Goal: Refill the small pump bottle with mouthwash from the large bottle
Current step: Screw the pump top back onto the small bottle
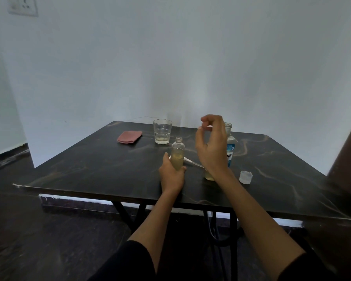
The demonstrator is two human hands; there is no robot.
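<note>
The left hand [171,173] grips the lower body of the small pump bottle [177,154], fingers and thumb curled round it, holding it upright on the dark marbled desk [89,165] near the near edge. The small bottle's neck is uncapped, and pale yellowish liquid fills roughly its lower two thirds. The pump head [190,161], white with a thin dip tube, lies flat on the desk just behind and to the right of the small bottle. The right hand [211,145] is raised above the desk with fingers loosely curled and holds nothing. It stands in front of the large bottle [230,147], which is upright, open at the neck, carries a blue-and-white label, and is partly hidden by that hand. The large bottle's translucent cap [245,177] rests on the desk to the near right of it. Farther back, a clear glass tumbler [162,131] stands left of the large bottle, and a folded pink cloth [129,136] lies left of the tumbler.
</note>
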